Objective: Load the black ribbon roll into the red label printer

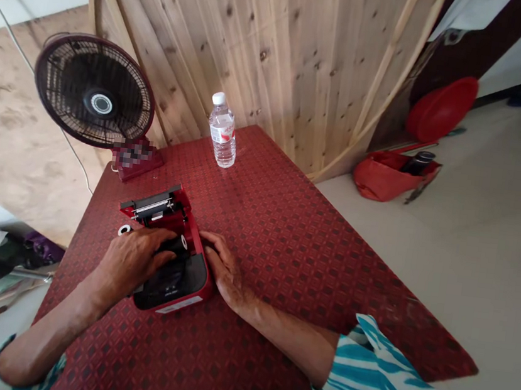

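A red and black printer (pixel 174 282) sits on the table with its lid (pixel 157 204) raised toward the back. My left hand (pixel 137 252) reaches over its open bay, fingers bent and thumb opposed around a dark roll with a white ring end (pixel 183 242). Another white ring (pixel 124 229) shows just left of my knuckles; whether it belongs to the same roll is hidden. My right hand (pixel 225 270) rests along the printer's right side, fingers stretched out and touching the red casing. The inside of the bay is partly covered by my left hand.
A red patterned tabletop (pixel 282 248) lies under everything. At its back stand a clear water bottle (pixel 224 133) and a dark red fan (pixel 97 93). Large wooden boards (pixel 269 50) lean behind. On the floor at right are a red bag (pixel 379 175) and a red basin (pixel 444 110).
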Tool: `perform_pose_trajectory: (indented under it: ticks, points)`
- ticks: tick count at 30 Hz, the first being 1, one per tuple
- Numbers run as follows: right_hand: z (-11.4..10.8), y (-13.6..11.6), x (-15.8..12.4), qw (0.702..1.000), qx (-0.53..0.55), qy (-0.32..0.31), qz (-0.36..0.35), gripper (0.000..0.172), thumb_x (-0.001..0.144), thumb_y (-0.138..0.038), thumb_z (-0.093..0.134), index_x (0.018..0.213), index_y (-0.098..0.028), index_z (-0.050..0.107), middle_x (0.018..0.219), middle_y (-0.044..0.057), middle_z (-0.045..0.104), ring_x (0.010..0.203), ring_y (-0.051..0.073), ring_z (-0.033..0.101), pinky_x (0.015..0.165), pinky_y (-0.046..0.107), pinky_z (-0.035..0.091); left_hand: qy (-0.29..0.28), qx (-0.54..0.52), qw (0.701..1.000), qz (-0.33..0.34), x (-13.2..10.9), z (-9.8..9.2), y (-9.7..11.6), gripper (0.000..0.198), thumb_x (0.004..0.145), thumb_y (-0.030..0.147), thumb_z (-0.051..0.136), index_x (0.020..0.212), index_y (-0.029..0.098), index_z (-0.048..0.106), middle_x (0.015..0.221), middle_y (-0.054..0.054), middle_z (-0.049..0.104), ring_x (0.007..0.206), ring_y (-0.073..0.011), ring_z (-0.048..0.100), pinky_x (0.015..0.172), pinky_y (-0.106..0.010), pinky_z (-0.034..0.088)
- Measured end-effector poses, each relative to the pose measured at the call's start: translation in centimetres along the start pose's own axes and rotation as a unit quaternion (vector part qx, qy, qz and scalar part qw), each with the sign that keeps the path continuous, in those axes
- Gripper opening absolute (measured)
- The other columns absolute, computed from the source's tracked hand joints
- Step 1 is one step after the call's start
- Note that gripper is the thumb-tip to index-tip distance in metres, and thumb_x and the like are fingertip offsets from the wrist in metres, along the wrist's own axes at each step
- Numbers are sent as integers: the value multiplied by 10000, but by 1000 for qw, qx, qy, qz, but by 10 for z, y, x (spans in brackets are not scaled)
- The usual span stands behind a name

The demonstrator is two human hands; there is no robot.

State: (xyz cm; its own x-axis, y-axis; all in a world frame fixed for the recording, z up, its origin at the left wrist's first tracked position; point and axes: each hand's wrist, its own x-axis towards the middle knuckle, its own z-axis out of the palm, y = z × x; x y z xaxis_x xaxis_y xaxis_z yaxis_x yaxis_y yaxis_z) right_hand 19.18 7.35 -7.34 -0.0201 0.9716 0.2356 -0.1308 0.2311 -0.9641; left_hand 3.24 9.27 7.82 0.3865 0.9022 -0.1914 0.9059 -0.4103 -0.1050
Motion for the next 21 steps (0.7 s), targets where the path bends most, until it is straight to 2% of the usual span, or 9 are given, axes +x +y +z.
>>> perform_pose_trajectory:
  ticks: [6,13,18,21]
  points:
    - [0,0,0,1000,0,6,-3,297,942,-294,411,1185,-283,582,1226,56,588,1194,195,537,1079,412,394,-24,25,999,-1,10,0,-2,295,868,257,609,1162,244,632,1056,-90,740,967,-320,700,763,-399,527]
    - [0,-2,0,1000,5,0,4,301,948,-328,413,1194,-284,580,1237,58,583,1200,194,536,1078,409,399,-11,50,999,18,12,0,3,286,836,220,641,1118,261,667,1086,-87,737,972,-289,702,781,-361,521]
    - [-1,0,-1,1000,1,0,2,301,951,-306,414,1206,-280,573,1253,57,580,1208,183,529,1085,403,388,-76,91,993,4,27,6,10,262,884,208,557,1103,248,693,987,-106,757,931,-293,715,727,-347,524]
    - [-1,0,-1,1000,-2,-2,-1,303,951,-304,414,1208,-277,572,1254,58,581,1214,184,525,1088,406,385,-79,60,995,30,31,11,2,280,882,183,545,1110,231,700,1013,-114,759,965,-299,710,775,-368,534]
